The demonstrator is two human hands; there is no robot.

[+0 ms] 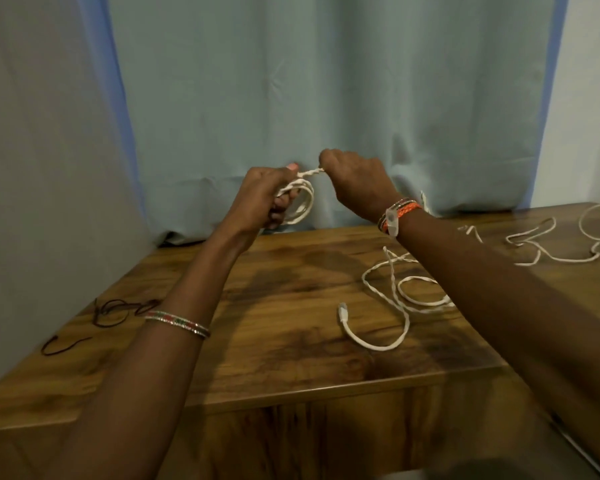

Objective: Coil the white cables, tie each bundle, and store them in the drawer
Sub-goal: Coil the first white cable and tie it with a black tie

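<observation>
My left hand (264,199) grips a small coil of white cable (303,206), held up above the back of the wooden table (291,306). My right hand (355,180) pinches the twisted free end of that cable (310,173), stretched taut between both hands. A second white cable (395,299) lies loose on the table under my right forearm, its plug (343,311) pointing left. A third white cable (568,240) sprawls at the far right of the table.
Thin dark cords (118,306) lie near the table's left edge. A pale blue curtain (326,98) hangs right behind the table. The wooden cabinet front (291,438) drops below the near edge.
</observation>
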